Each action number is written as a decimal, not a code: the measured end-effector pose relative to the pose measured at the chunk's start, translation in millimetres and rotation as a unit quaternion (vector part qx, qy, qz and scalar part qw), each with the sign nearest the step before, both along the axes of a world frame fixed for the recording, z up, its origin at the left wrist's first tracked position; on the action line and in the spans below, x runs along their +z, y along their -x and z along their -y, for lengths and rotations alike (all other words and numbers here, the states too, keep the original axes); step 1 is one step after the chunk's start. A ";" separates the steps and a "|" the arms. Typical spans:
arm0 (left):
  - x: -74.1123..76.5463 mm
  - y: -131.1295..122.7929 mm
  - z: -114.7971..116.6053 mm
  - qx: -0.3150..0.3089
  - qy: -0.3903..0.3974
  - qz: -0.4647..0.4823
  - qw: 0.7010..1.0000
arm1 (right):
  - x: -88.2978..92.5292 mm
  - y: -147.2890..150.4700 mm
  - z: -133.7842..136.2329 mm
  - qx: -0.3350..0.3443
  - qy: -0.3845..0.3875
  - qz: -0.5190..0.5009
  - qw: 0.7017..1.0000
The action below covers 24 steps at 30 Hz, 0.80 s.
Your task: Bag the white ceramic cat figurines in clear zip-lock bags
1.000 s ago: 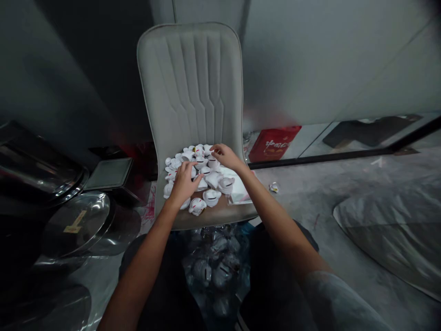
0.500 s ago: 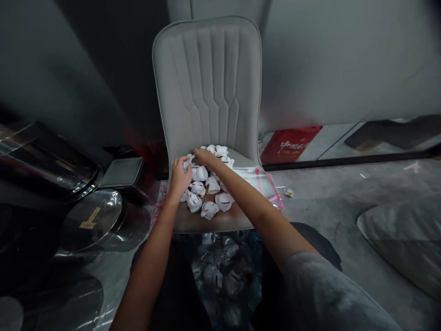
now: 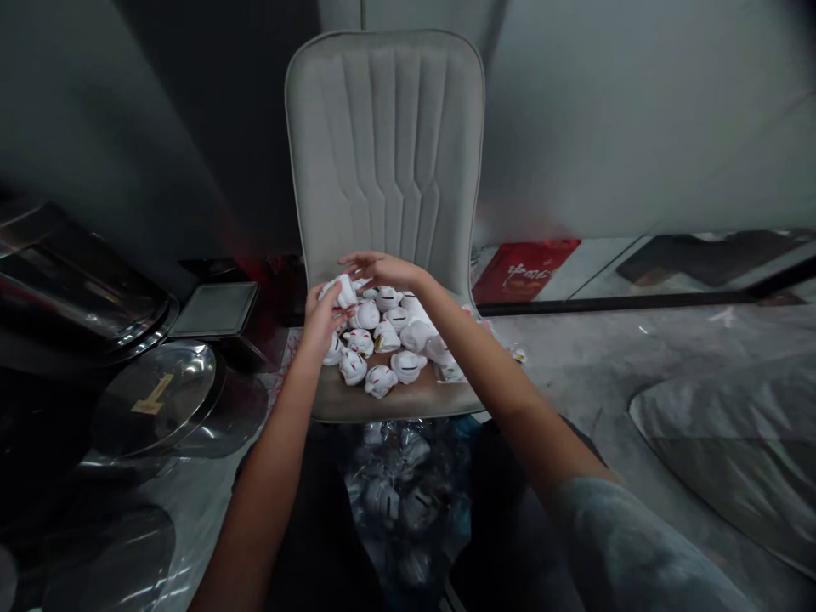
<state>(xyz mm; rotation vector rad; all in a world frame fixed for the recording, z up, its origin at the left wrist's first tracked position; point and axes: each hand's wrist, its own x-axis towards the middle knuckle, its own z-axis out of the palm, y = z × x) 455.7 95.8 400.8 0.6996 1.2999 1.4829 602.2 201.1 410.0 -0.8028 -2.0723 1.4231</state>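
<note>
Figurines (image 3: 381, 381) all over the seat of a chair (image 3: 382, 153), white cats with a dark slot on top and little red markings. The chair seems to be doing the job of a table here, keeping the pile right in front of you where both hands can reach it.

Your left hand (image 3: 324, 319) is at the left edge of the pile, fingers (image 3: 317, 308) curled around one figurine (image 3: 345, 291) and holding it up off the others, so that one looks gripped. Your right hand (image 3: 382, 270) hangs just above the back of the pile, fingers open and spread, with nothing in them that I can see.

A clear plastic bag (image 3: 451, 371) pokes out from under the pile on the right. Below the seat edge, a blue bag (image 3: 462, 442) holds more figurines wrapped in clear plastic, close to your dark trousers (image 3: 306, 544).

Off to the left are steel lids (image 3: 153, 399), one with a yellow tag (image 3: 148, 401) you can't read from here. Over on the right, the red box (image 3: 526, 270) has white Chinese characters, but they're too blurry to make out properly.
</note>
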 end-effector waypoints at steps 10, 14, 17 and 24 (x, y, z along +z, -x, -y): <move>-1.1 3.4 -6.4 0.066 0.025 -0.024 0.997 | -35.3 67.8 -25.1 0.008 -0.134 0.380 0.915; -3.4 2.7 -8.5 0.070 0.037 -0.012 0.997 | -35.0 76.9 -30.0 -0.013 -0.145 0.392 0.908; -4.4 5.0 -9.0 0.082 0.023 0.002 0.996 | -27.5 62.1 -33.1 -0.052 -0.165 0.352 0.920; 4.8 -5.8 6.6 -0.043 -0.011 0.229 0.973 | -8.3 -32.5 33.4 -0.095 -0.055 -0.052 0.993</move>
